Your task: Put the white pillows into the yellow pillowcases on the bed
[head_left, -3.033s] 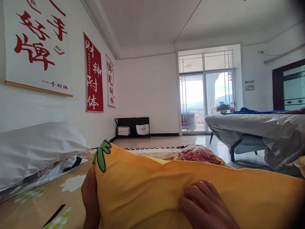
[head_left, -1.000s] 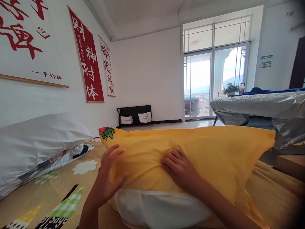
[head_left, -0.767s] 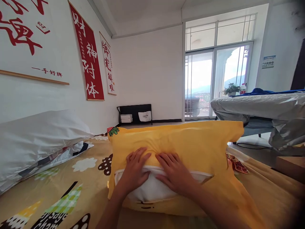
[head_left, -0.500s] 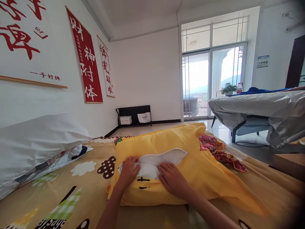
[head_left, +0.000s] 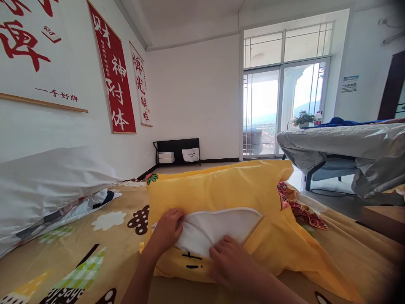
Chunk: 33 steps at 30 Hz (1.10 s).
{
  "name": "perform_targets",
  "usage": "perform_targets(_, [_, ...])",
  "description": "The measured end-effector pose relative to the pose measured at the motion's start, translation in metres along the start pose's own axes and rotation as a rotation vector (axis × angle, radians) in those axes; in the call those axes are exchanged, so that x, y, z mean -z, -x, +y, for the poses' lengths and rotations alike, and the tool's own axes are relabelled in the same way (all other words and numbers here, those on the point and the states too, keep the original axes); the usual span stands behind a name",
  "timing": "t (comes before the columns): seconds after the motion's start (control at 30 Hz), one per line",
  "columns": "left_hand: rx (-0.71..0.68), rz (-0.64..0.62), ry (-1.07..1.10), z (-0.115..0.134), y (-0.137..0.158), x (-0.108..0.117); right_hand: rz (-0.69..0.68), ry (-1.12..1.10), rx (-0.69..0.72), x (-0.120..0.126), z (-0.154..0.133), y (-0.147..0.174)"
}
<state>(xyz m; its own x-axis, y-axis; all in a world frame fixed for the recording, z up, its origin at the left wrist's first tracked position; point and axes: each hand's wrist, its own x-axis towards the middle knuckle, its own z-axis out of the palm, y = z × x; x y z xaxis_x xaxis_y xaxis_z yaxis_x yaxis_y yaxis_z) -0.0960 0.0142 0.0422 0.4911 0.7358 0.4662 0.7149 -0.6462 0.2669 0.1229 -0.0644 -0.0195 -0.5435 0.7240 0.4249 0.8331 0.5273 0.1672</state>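
A yellow pillowcase (head_left: 218, 185) lies on the bed with its opening spread wide. Through the gap shows a white pillow (head_left: 202, 232) inside it. At the left end of the opening, my left hand (head_left: 169, 228) has its fingers curled on the case's upper edge. My right hand (head_left: 232, 257), a little blurred, is closed at the lower edge of the opening, knuckles over the white pillow. Its fingertips are partly hidden. The loose end of the case trails to the right.
A patterned bedsheet (head_left: 104, 261) spreads under the pillowcase. At the left is a white pillow or bedding (head_left: 57, 181). A red plaid cloth (head_left: 303, 209) lies behind the case at right. Beyond stand a covered table (head_left: 341, 137) and a low black rack (head_left: 177, 147).
The opening is wider and shows more of the white pillow. The case's far side has risen and moved right. My right hand has moved down with the lower edge; my left stays close by.
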Motion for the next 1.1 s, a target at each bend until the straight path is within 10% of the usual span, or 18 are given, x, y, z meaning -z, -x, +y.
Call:
perform_targets(0.5, [0.281,0.269,-0.078,-0.022,-0.019,-0.045,-0.326,0.076,0.271,0.006,-0.013,0.021])
perform_targets(0.87, [-0.05,0.404,0.143,-0.003,-0.005,-0.017,0.114,0.005,0.276,0.01,-0.026,-0.013])
perform_targets(1.1, [-0.025,0.451,0.484,0.017,0.011,0.004,0.016,-0.299,0.023,-0.008,-0.013,-0.038])
